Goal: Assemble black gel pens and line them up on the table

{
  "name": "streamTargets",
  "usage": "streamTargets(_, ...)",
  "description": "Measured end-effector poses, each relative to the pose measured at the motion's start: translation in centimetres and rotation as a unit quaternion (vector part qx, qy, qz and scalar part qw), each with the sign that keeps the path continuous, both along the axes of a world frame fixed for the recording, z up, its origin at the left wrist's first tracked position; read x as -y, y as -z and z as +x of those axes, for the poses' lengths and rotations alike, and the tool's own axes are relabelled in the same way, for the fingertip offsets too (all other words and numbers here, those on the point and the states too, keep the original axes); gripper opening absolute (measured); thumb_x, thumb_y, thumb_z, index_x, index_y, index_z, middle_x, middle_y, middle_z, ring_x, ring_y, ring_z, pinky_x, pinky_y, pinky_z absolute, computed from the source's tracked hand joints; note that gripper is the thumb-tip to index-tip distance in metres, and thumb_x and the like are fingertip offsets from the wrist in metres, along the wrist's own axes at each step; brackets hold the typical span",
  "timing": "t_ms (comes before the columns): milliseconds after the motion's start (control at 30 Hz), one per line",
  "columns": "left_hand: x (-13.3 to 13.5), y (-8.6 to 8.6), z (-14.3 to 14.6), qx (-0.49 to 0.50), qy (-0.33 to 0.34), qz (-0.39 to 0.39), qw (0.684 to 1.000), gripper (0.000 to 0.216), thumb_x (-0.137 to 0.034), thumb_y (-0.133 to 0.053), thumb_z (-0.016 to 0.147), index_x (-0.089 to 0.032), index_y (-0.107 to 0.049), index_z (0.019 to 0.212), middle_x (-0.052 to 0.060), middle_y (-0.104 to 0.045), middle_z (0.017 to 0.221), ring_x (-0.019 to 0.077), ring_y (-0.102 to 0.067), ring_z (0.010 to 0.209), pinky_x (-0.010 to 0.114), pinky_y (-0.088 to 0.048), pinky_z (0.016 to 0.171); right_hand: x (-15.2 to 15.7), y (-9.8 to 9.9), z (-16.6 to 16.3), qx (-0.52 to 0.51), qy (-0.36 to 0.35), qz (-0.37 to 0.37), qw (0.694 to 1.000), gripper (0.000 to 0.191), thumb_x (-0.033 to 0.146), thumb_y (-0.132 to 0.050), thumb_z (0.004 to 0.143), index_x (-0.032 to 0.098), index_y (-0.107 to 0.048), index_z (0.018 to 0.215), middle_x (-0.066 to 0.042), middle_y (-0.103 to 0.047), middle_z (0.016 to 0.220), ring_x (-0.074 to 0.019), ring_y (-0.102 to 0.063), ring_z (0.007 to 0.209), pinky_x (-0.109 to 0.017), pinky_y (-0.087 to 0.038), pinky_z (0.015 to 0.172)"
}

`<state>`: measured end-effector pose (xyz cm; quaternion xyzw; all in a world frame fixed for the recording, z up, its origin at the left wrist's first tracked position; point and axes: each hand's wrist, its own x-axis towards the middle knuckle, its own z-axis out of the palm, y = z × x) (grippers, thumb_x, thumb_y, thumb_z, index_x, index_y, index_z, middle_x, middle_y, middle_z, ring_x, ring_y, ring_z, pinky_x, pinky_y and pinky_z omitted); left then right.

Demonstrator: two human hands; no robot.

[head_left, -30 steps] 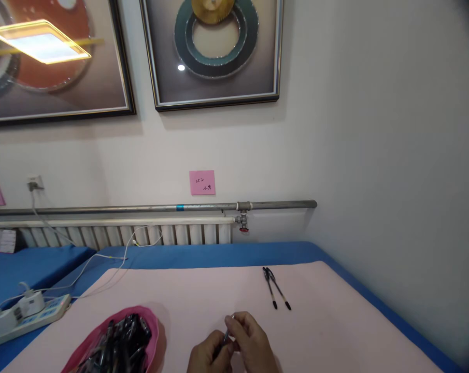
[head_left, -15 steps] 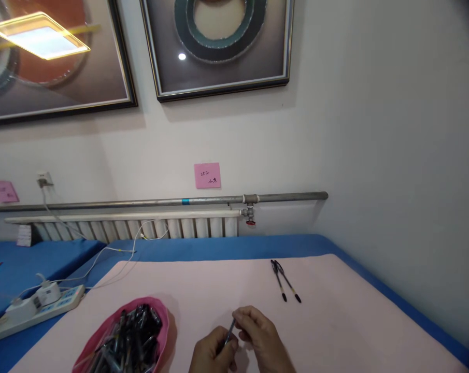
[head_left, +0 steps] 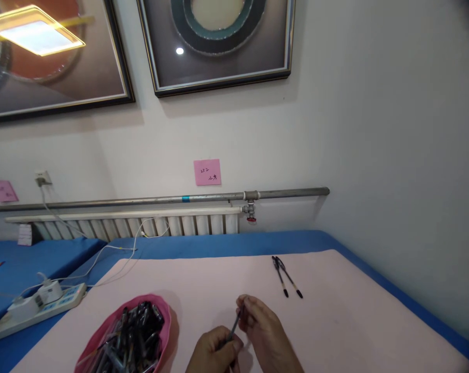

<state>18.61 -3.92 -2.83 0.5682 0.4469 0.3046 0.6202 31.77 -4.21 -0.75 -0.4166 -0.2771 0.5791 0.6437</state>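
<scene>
My left hand (head_left: 214, 351) is closed around the lower part of a slim dark pen (head_left: 235, 326), which slants up to the right. At the pen's upper end, the fingertips of my right hand (head_left: 266, 331) pinch its tip. Whether that tip is a separate piece is too small to tell. To the left of my hands stands a pink basket (head_left: 167, 317) full of pen parts (head_left: 135, 336), mostly black and clear. Two black pens (head_left: 290, 278) lie side by side on the pink sheet (head_left: 346, 311), beyond my right hand.
A blue table edge (head_left: 226, 247) borders the sheet. On the left sits a white power strip (head_left: 59, 306) with plugs and white cables. Behind the table are a radiator (head_left: 187, 225), a metal pipe (head_left: 296, 193) and a wall with framed pictures (head_left: 226, 62).
My right hand has moved slightly up and right along the pen, and more of the pen shows between my hands. The camera view has shifted slightly.
</scene>
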Motion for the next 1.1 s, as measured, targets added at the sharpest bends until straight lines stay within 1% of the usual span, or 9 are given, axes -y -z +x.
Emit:
streamTargets(100, -0.3, 0.0, -0.4, 0.063, 0.002, -0.051, 0.997, 0.048, -0.059, -0.065, 0.06, -0.015, -0.055, 0.074, -0.004, -0.054, 0.047, 0.0035, -0.03, 0.031, 0.022, -0.013, 0.038, -0.5, 0.7, 1.1, 0.159, 0.052, -0.007, 0.986, 0.024, 0.044, -0.053, 0.073, 0.021, -0.056, 0.071, -0.001, -0.057, 0.072, -0.0162, -0.053, 0.066, -0.027, -0.04, 0.061)
streamTargets(200, -0.6, -0.1, -0.8, 0.142, -0.022, -0.078, 0.987, 0.051, -0.058, -0.069, 0.058, -0.017, -0.051, 0.081, -0.006, -0.056, 0.049, 0.0011, -0.025, 0.026, 0.021, -0.008, 0.035, -0.8, 2.4, 1.9, 0.344, 0.035, -0.011, 0.938, 0.017, 0.03, -0.057, 0.066, 0.022, -0.049, 0.054, 0.002, -0.048, 0.055, -0.0154, -0.045, 0.056, -0.028, -0.034, 0.056)
streamTargets(300, -0.6, -0.5, -1.0, 0.181, -0.076, -0.093, 0.976, 0.046, -0.055, -0.069, 0.06, -0.018, -0.047, 0.076, -0.005, -0.059, 0.055, 0.0006, -0.031, 0.027, 0.019, -0.006, 0.034, -0.5, 3.9, 1.8, 0.493, 0.012, 0.02, 0.87, 0.012, 0.016, -0.058, 0.059, 0.022, -0.05, 0.053, 0.001, -0.05, 0.06, -0.0165, -0.045, 0.061, -0.029, -0.032, 0.061)
streamTargets(400, -0.5, -1.0, -1.2, 0.188, -0.12, -0.103, 0.969, 0.045, -0.054, -0.071, 0.06, -0.018, -0.047, 0.075, -0.004, -0.063, 0.064, 0.0005, -0.036, 0.029, 0.018, -0.005, 0.033, 0.1, 3.2, 1.2, 0.597, -0.01, 0.051, 0.8, 0.01, 0.016, -0.052, 0.065, 0.022, -0.056, 0.073, -0.004, -0.058, 0.079, -0.0194, -0.052, 0.076, -0.029, -0.036, 0.069)
streamTargets(533, -0.5, -1.0, -1.1, 0.192, -0.137, -0.081, 0.968, 0.046, -0.057, -0.068, 0.061, -0.018, -0.052, 0.081, -0.007, -0.055, 0.045, 0.0014, -0.027, 0.026, 0.017, -0.005, 0.032, 1.0, 0.3, -0.1, 0.43, -0.067, 0.048, 0.899, 0.016, 0.032, -0.045, 0.08, 0.022, -0.054, 0.071, 0.001, -0.054, 0.064, -0.0151, -0.051, 0.061, -0.024, -0.039, 0.056)
streamTargets(633, -0.7, -0.3, -0.8, 0.209, -0.154, -0.076, 0.963, 0.048, -0.058, -0.069, 0.06, -0.019, -0.052, 0.084, -0.01, -0.043, 0.033, 0.0029, -0.024, 0.024, 0.017, -0.008, 0.032, 1.3, -0.2, -1.3, 0.313, -0.092, 0.046, 0.944, 0.012, 0.034, -0.054, 0.074, 0.022, -0.056, 0.076, 0.005, -0.05, 0.057, -0.012, -0.046, 0.052, -0.021, -0.036, 0.049)
streamTargets(767, -0.7, 0.8, 0.1, 0.244, -0.182, -0.061, 0.95, 0.049, -0.054, -0.074, 0.055, -0.018, -0.053, 0.08, -0.006, -0.054, 0.048, 0.002, -0.033, 0.029, 0.017, -0.017, 0.035, 1.0, 1.4, -2.4, 0.278, -0.086, 0.059, 0.955, 0.012, 0.027, -0.056, 0.068, 0.023, -0.06, 0.079, 0.006, -0.052, 0.057, -0.0112, -0.047, 0.051, -0.021, -0.035, 0.047)
streamTargets(900, -0.4, 0.8, 0.5, 0.244, -0.175, -0.045, 0.953, 0.048, -0.055, -0.072, 0.057, -0.018, -0.054, 0.081, -0.008, -0.05, 0.046, 0.0019, -0.029, 0.029, 0.018, -0.018, 0.036, 1.0, 1.8, -2.7, 0.254, -0.098, 0.056, 0.961, 0.018, 0.03, -0.054, 0.069, 0.022, -0.063, 0.083, 0.005, -0.053, 0.054, -0.0115, -0.048, 0.048, -0.022, -0.034, 0.045)
streamTargets(1100, 0.3, -0.8, 0.0, 0.107, -0.159, -0.043, 0.98, 0.059, -0.068, -0.055, 0.065, -0.015, -0.058, 0.091, -0.009, -0.039, 0.038, 0.004, -0.025, 0.031, 0.019, -0.01, 0.036, 0.8, 0.3, -0.8, 0.194, -0.021, 0.0, 0.981, 0.032, 0.035, -0.058, 0.068, 0.02, -0.063, 0.095, 0.004, -0.056, 0.058, -0.0119, -0.048, 0.046, -0.024, -0.038, 0.047)
